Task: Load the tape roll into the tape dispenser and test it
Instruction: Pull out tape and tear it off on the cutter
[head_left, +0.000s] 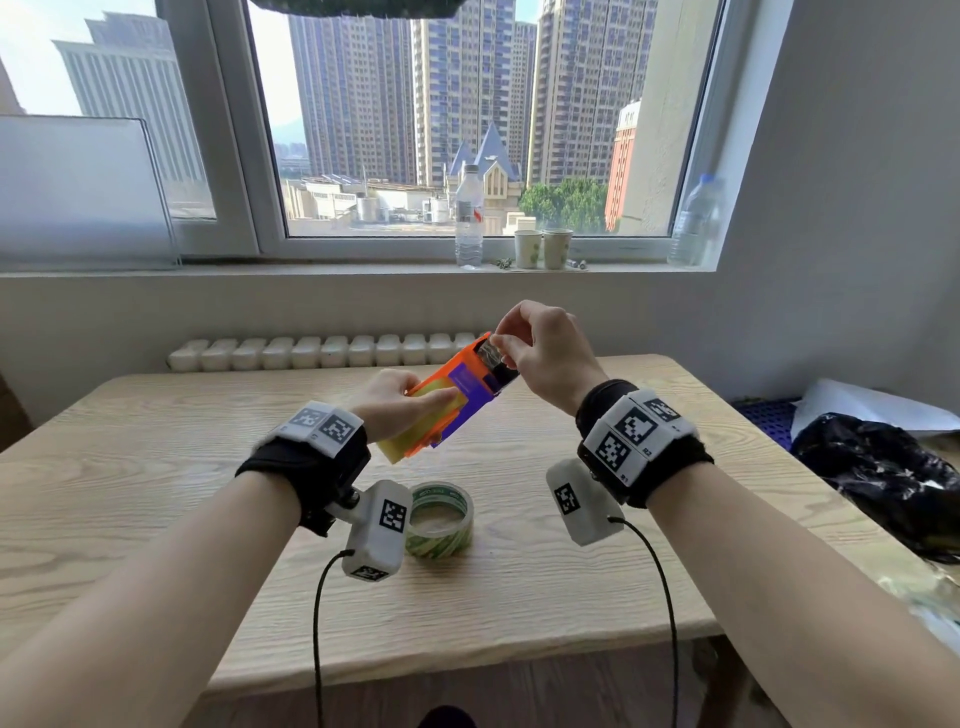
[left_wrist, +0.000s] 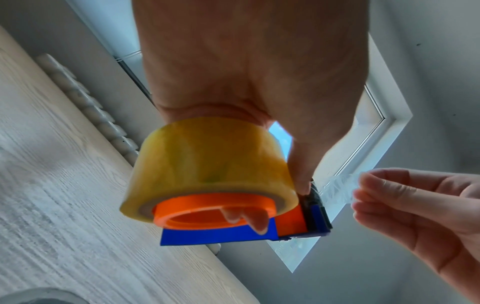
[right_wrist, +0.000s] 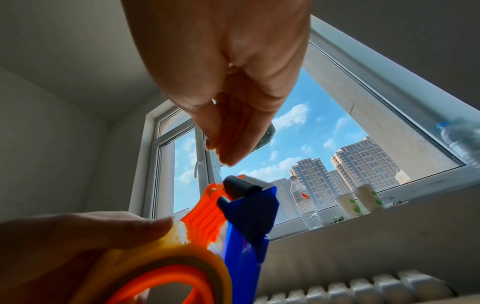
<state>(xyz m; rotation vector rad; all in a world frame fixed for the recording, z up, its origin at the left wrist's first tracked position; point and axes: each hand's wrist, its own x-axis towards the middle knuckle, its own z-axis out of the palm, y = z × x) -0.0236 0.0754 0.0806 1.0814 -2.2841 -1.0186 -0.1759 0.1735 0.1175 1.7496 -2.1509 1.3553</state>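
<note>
- A second tape roll (head_left: 440, 521), clear with green print, is lying flat on the wood-grain counter (head_left: 519, 597), just beside the left wrist camera housing and below the raised hands.
- A clear water bottle (head_left: 469, 215) and two paper cups (head_left: 542, 248) are standing on the windowsill; a white radiator (head_left: 322, 352) is running along the wall behind the counter.
- A dark crumpled bag (head_left: 883, 467) is sitting at the right edge of the counter.
- The tape dispenser (head_left: 457, 392), orange and blue plastic, is being held above the counter, its long axis tilting up and to the right, cutter end pointing toward the window.
- The yellowish tape roll (left_wrist: 207, 162) is sitting on the orange hub at the lower end of the dispenser.
- The left hand (head_left: 397, 402) is gripping the roll and dispenser body, fingers curled around them.
- The right hand (head_left: 545, 348) is pinching the clear tape strip (left_wrist: 337, 187) at the cutter end between thumb and fingertips.
</note>
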